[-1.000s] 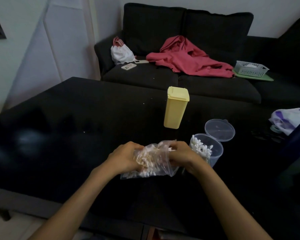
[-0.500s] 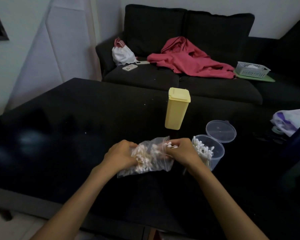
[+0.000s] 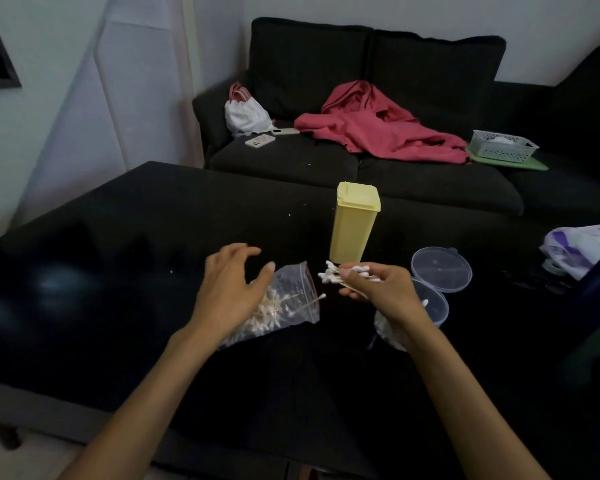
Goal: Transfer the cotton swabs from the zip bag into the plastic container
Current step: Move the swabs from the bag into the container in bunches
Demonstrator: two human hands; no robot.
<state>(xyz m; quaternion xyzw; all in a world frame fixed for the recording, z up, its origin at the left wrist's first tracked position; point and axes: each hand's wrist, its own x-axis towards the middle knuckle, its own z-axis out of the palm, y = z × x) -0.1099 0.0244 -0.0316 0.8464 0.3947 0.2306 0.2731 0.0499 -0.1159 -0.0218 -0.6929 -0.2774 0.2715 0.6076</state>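
Pinching a bundle of cotton swabs (image 3: 349, 276) now pulled clear of the zip bag (image 3: 284, 306), the right hand (image 3: 383, 292) is hovering beside the plastic container (image 3: 433, 306); the left hand (image 3: 227, 289) is spreading loose-fingered, having released the bag.

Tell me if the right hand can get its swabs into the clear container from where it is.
Probably yes: the right hand holds its swabs beside the clear container, whose lid is flipped open, leaving the mouth free.
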